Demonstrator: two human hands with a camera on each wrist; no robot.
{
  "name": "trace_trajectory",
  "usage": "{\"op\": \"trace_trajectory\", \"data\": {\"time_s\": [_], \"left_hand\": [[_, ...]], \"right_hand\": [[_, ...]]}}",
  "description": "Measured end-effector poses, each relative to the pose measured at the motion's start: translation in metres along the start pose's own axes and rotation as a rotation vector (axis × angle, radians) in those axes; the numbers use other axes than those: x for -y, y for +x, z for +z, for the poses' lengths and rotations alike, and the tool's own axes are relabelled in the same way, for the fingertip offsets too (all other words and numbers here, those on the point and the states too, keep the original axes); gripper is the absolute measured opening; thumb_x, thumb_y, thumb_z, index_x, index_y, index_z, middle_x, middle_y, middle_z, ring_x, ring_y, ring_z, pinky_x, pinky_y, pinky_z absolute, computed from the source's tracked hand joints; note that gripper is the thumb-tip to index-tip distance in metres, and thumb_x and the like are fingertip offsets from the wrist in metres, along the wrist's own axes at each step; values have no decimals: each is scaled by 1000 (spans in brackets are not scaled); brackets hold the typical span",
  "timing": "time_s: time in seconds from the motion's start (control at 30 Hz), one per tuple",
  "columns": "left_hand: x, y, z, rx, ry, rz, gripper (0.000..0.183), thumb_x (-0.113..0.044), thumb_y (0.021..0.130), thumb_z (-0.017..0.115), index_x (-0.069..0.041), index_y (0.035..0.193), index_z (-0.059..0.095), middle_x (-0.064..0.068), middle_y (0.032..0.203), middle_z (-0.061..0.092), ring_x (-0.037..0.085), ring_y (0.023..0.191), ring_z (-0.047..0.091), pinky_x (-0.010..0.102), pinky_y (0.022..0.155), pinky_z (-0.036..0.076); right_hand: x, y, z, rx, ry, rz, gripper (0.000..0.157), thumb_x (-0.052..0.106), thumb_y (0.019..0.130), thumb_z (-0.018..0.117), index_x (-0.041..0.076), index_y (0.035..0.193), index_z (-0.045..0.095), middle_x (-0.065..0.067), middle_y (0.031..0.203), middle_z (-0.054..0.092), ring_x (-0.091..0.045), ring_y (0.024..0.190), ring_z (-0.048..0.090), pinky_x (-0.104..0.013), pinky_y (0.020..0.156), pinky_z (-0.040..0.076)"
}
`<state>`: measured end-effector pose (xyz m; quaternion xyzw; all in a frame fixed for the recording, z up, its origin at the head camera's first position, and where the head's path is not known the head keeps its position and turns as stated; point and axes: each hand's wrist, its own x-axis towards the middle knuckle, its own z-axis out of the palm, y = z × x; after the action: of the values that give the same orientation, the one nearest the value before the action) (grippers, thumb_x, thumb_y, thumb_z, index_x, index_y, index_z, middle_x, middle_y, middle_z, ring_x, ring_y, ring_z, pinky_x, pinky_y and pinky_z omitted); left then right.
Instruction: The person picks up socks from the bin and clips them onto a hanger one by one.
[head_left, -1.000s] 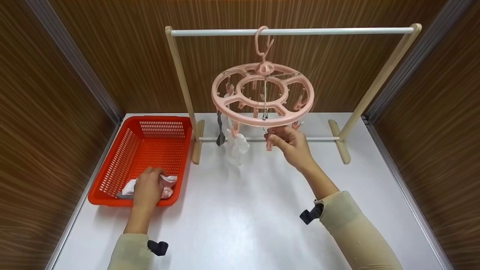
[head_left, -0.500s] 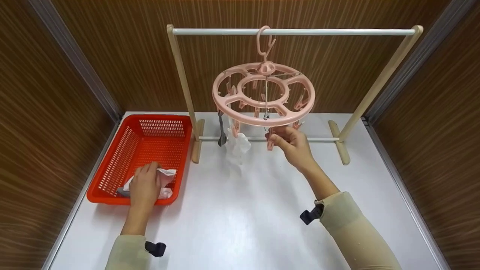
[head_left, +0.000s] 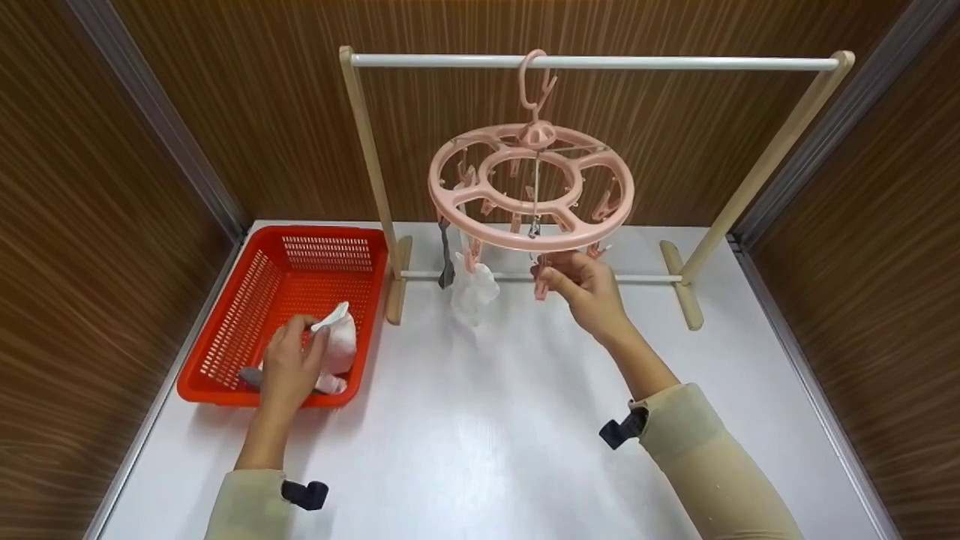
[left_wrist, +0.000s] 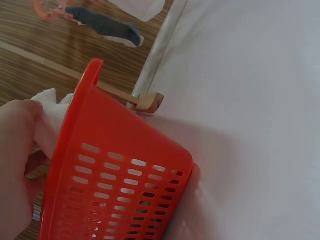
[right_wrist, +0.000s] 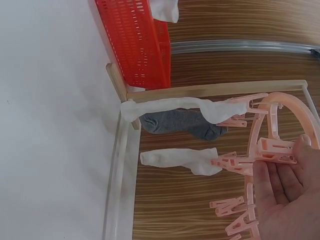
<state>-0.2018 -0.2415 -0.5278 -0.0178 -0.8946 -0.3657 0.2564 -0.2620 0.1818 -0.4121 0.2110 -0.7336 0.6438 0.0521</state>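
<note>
My left hand (head_left: 289, 371) pinches a white sock (head_left: 342, 345) and holds it over the near end of the red basket (head_left: 214, 394), where a grey sock and another pale sock lie beneath. My right hand (head_left: 589, 292) pinches a pink clothespin (head_left: 541, 289) under the front of the round pink drying hanger (head_left: 437, 199). In the right wrist view, thumb and fingertips sit on this clothespin (right_wrist: 276, 147), which has no sock in it. Beside it, two white socks (right_wrist: 182, 159) and a grey sock (right_wrist: 175, 124) hang from other clips.
A rack with a white rod (head_left: 675, 63) and wooden legs (head_left: 772, 165) carries the hanger by its hook (head_left: 524, 79). Several other clips dangle around the ring. Wood-grain panels (head_left: 292, 112) enclose the white table (head_left: 480, 450) at the back and sides.
The left hand has lifted the white sock up from the basket's pile, its end now standing above the fingers. My right hand stays on the clothespin.
</note>
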Motion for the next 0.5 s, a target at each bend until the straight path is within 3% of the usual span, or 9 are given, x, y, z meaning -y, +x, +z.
{"op": "trace_trajectory", "data": {"time_s": [0.13,0.23,0.33,0.5], "left_hand": [[-12,3,-1,-47,-77,18,17,-12,96,67,-2,107,61,20,98,71,34,88,67,48,83,55],[-23,9,0,-91,-131,53,16,-10,95,67,-1,106,62,16,97,72,27,84,67,25,79,55],[-37,14,1,-102,-208,48,16,-10,95,67,0,107,64,13,98,73,20,82,66,10,73,48],[-63,18,5,-46,-369,-18,18,-10,97,64,-1,112,61,12,98,73,12,78,60,14,64,46]], "right_hand": [[-13,2,-3,0,8,-10,21,0,97,60,-15,111,64,-33,101,68,-19,81,70,-28,84,59],[-21,4,-4,-11,8,-25,20,3,97,60,-12,110,65,-22,97,72,-19,79,70,-30,83,59],[-13,3,-2,-16,9,-29,19,1,97,60,-13,109,65,-17,94,72,-22,77,70,-31,81,60],[-2,0,0,-12,23,-24,19,-5,97,58,-18,110,62,-30,97,69,-23,79,70,-31,83,59]]}}
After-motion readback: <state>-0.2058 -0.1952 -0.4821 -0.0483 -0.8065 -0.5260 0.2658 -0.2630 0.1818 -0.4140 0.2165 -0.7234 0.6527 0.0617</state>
